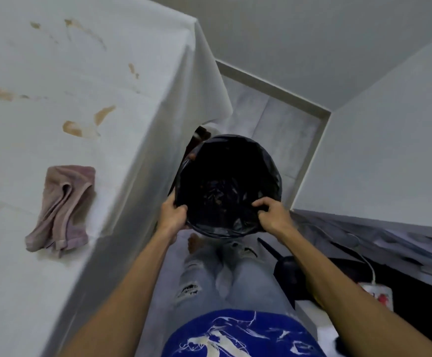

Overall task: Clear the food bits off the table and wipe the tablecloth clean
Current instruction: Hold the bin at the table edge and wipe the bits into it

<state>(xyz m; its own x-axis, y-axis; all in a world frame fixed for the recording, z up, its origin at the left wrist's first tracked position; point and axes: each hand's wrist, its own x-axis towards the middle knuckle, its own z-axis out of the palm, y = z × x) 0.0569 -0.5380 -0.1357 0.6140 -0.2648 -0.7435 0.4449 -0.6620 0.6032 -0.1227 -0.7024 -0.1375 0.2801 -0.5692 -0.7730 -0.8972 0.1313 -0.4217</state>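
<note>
Both my bare arms reach straight out ahead of me and downward, roughly parallel. My left hand [175, 213] is curled closed, thumb on top, fingers tucked under what it grips. My right hand [271, 213] is level with it, knuckles up, fingers bent in a pinch.

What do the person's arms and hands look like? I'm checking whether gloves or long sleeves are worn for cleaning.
No gloves and no long sleeves: the left hand and right hand are bare, and both forearms are uncovered up to the frame edge. No watch, rings or bracelets are visible. Below them, a blue shirt with white print and light ripped jeans show.
</note>
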